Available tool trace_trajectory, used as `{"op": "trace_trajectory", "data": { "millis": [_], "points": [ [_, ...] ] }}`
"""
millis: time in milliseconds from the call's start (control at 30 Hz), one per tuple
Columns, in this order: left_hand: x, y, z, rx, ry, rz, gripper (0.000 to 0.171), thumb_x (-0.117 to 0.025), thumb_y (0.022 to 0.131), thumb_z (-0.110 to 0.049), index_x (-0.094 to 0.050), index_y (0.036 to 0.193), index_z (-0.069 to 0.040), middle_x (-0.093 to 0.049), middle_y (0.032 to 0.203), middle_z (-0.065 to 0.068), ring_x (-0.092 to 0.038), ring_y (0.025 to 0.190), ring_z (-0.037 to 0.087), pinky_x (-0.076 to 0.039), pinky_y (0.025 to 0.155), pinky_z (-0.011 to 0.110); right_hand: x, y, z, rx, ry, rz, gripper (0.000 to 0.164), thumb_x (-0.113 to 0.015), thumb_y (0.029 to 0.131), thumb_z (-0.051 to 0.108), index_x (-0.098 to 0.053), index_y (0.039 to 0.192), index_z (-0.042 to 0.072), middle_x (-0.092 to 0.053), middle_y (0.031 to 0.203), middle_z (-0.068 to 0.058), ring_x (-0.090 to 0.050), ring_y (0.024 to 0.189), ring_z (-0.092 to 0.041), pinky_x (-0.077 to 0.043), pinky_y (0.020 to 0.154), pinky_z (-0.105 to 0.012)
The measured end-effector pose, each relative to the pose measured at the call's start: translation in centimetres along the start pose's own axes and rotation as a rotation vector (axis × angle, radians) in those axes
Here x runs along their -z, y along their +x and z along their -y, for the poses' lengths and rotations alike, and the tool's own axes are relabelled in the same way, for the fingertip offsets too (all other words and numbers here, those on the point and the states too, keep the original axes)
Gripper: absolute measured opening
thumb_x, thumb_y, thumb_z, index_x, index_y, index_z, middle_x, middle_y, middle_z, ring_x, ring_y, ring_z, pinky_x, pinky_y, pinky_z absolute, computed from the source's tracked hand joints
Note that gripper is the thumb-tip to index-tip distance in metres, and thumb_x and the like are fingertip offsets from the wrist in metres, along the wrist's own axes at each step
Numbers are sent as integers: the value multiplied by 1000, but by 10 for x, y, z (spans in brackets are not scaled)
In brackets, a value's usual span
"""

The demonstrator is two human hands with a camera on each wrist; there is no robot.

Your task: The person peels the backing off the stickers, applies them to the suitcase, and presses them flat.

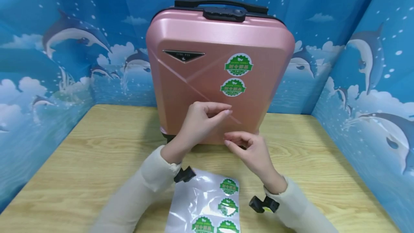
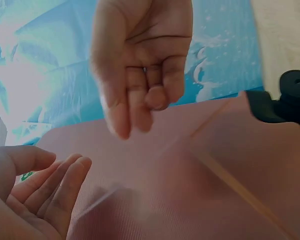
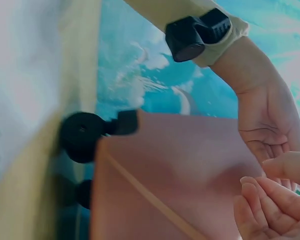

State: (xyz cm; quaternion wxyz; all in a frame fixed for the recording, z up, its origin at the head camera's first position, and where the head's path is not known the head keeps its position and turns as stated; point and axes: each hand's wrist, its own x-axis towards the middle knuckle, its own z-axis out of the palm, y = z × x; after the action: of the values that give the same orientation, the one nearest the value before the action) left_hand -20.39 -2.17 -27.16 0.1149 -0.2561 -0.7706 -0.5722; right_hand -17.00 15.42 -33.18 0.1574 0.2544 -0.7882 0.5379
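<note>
A pink hard-shell suitcase [image 1: 207, 67] stands upright on the table. Two round green-and-white stickers [image 1: 238, 64] are on the right of its face, one above the other. Just below them, my left hand [image 1: 207, 119] is held before the suitcase, palm inward. The left wrist view shows a gap between its thumb and curved fingers [image 2: 65, 195], with nothing seen there. Lower and to the right is my right hand [image 1: 249, 150], near the suitcase's bottom edge. Its fingers [image 3: 270, 200] are loosely bent, thumb apart, and nothing shows between them.
A glossy sticker sheet [image 1: 194, 202] lies on the wooden table [image 1: 97, 161] between my forearms, with several green stickers on its right side. The suitcase has a black top handle [image 1: 223, 2] and black wheels [image 3: 82, 137]. Blue dolphin-print curtains [image 1: 97, 28] surround the table.
</note>
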Motion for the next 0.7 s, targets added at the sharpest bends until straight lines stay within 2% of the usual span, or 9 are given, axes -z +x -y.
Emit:
{"op": "trace_trajectory", "data": {
  "millis": [133,333,500,700],
  "points": [
    [7,-12,4,24,-43,34,19,-68,88,-17,-73,103,-6,-72,97,1,-68,83,14,-54,66,24,-4,-11,-5,4,-4,50,15,-70,83,2,-71,97,0,-72,88,-10,-67,79,-6,-55,70,-24],
    [11,-26,11,59,-54,84,20,-67,88,-14,-72,104,-3,-72,97,5,-68,88,21,-55,71,24,-7,-21,-10,-4,-11,90,13,-69,84,3,-71,96,3,-72,88,-9,-66,80,-6,-55,72,-26],
    [14,-38,18,92,-62,123,21,-67,88,-13,-71,105,-1,-72,99,8,-68,85,17,-54,65,22,-10,-26,-14,-21,19,123,13,-69,84,5,-71,97,3,-72,91,-10,-67,81,-10,-56,72,-26],
    [18,-57,26,111,-79,146,24,-66,89,-15,-70,108,-1,-71,102,10,-68,86,13,-55,68,23,-14,-34,-18,-9,58,154,14,-69,83,3,-70,97,-1,-71,91,-12,-68,83,-15,-55,73,-26]
  ]
}}
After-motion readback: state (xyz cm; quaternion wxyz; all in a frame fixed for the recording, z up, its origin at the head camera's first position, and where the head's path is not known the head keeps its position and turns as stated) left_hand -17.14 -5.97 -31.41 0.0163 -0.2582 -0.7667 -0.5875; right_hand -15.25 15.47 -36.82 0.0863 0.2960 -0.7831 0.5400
